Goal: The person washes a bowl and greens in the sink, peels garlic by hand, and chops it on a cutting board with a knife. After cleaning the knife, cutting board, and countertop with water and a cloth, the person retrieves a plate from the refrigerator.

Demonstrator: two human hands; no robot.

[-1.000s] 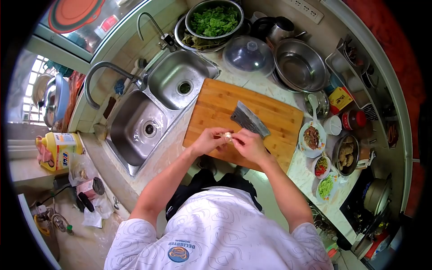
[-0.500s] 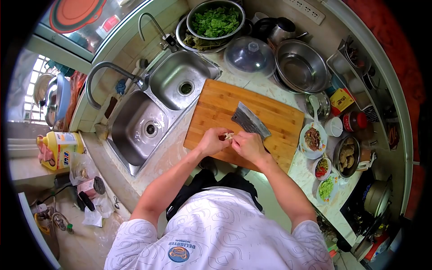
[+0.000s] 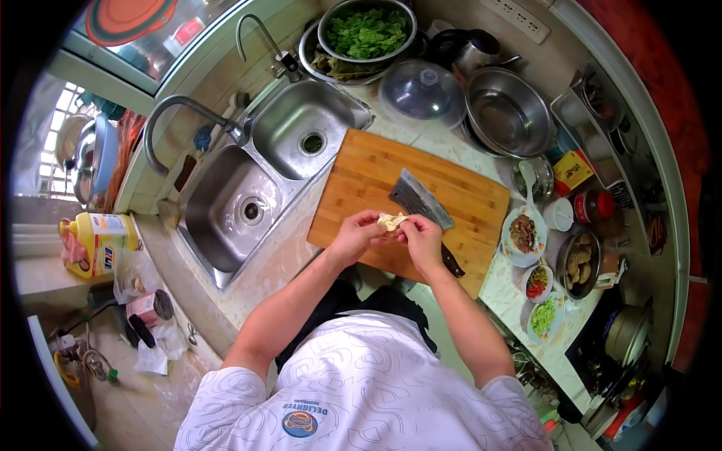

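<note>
My left hand (image 3: 356, 236) and my right hand (image 3: 423, 239) meet over the near edge of a wooden cutting board (image 3: 353, 167). Between their fingertips is a small cluster of pale yellow pieces that look like garlic cloves (image 3: 392, 221). Both hands are closed on it, the left from one side and the right from the other. A cleaver (image 3: 423, 200) lies flat on the board just beyond my right hand, its dark handle pointing toward me on the right.
A double steel sink (image 3: 233, 169) is left of the board. Behind it stand a bowl of leafy greens (image 3: 367, 34), a clear lid (image 3: 423, 94) and a steel basin (image 3: 508, 113). Along the right are a plate of meat (image 3: 524, 233), small bowls and a stove (image 3: 583, 338).
My fingers have shifted and opened up around the pale cloves, so more of them show. My right forearm has moved left, uncovering the cleaver's handle.
</note>
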